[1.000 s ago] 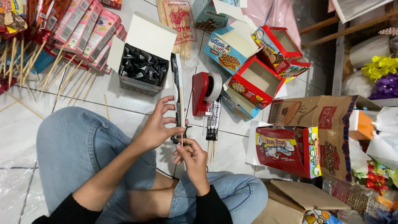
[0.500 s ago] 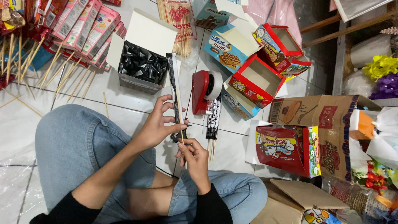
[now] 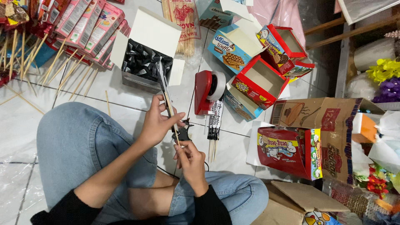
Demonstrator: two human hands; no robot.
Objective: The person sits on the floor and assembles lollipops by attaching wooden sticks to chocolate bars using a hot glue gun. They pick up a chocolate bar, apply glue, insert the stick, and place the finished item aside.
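Both hands meet over the lap: left hand (image 3: 157,123) pinches a thin wooden skewer (image 3: 171,118) w/ a dark narrow packet (image 3: 161,77) at its far end, right hand (image 3: 189,160) closed on the skewer's lower end, fingers curled tight. Just beyond them on the tiled floor (image 3: 16,121) lie a small black tool (image 3: 183,130), a bundle of finished sticks (image 3: 214,125) & a red tape dispenser (image 3: 207,91). Farther out: white box of black packets (image 3: 143,62), open red cartons (image 3: 258,81), loose skewers (image 3: 62,75) at far left.

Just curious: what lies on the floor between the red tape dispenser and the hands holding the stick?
In the head view, a glue gun and a bundle of dark-wrapped sticks lie there.
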